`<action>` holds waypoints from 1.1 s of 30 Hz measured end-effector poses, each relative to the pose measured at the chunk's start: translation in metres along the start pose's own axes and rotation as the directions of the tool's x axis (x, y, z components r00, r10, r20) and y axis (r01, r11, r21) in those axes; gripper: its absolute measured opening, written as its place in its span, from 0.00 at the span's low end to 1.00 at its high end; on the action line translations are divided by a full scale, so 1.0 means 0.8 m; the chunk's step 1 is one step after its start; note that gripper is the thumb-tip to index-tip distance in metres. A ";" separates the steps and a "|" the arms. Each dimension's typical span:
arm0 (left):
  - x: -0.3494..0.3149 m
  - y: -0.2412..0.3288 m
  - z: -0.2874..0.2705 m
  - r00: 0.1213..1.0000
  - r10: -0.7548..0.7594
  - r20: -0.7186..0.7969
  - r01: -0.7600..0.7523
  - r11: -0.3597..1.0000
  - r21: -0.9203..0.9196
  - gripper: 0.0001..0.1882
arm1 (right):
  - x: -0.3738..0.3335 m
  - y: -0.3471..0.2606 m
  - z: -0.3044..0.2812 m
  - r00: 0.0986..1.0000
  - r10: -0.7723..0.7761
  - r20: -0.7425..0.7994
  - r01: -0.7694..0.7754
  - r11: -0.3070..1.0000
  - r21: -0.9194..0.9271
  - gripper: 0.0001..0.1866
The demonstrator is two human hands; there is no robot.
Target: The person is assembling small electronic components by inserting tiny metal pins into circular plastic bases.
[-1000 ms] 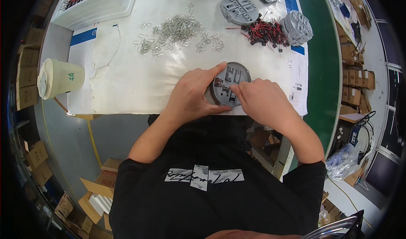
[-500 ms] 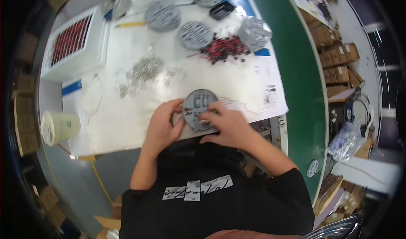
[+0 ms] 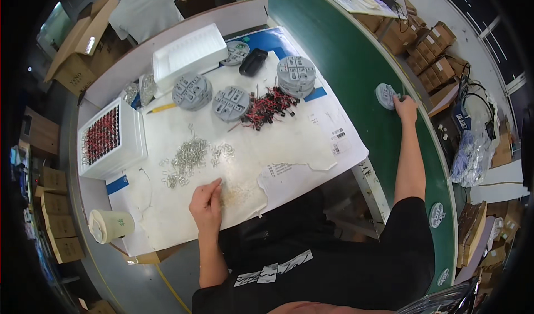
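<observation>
Out over the green belt, my right hand [image 3: 408,109] grips the edge of a round grey plastic disc [image 3: 385,96] with cut-out slots. My left hand [image 3: 207,207] rests low over the white-covered table, thumb and fingers pinched together; anything between them is too small to make out. Just beyond it lies a loose pile of small silvery metal clips [image 3: 191,155]. Farther back are a heap of red and black wired parts [image 3: 268,109] and grey discs, in a stack [image 3: 296,76], another stack [image 3: 192,91] and a third group [image 3: 231,102].
A white foam box [image 3: 139,141] holding rows of red-black parts stands left, near a lidded pale cup [image 3: 114,225]. A white foam tray [image 3: 189,55], black dish [image 3: 253,62] and yellow pencil-like tool [image 3: 162,108] lie behind. More discs [image 3: 437,215] sit on the green belt [image 3: 356,63]. A person [image 3: 146,11] is beyond.
My right arm has swung from the table's front edge out to the belt on the right, now at a disc there. My left hand no longer holds a disc. The view has turned and shifted.
</observation>
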State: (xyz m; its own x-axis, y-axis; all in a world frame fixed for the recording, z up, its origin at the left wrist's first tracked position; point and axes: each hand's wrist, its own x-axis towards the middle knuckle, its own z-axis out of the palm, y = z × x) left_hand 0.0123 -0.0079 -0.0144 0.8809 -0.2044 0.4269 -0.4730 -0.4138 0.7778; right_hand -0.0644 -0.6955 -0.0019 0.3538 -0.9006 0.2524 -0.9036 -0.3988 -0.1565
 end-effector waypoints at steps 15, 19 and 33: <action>-0.005 -0.003 -0.023 0.968 -0.146 0.205 0.184 0.966 -0.183 0.19 | -0.183 -0.320 -0.086 0.719 -0.692 -0.062 0.410 0.350 0.842 0.10; 0.007 0.014 -0.021 0.992 -0.054 0.118 0.078 0.975 -0.208 0.26 | -0.258 -0.300 -0.126 0.583 -0.811 -0.052 0.360 0.201 0.911 0.07; 0.011 0.057 0.028 0.925 0.204 0.320 -0.229 0.972 0.042 0.34 | -0.308 -0.281 -0.050 0.639 -0.769 -0.018 0.601 0.484 0.635 0.08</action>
State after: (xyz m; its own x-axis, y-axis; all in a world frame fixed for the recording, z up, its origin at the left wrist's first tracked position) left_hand -0.0014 -0.0481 0.0144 0.7241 -0.5577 0.4057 -0.6610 -0.3933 0.6391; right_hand 0.0423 -0.3767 0.0090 0.9165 -0.2655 0.2992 -0.0713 -0.8445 -0.5309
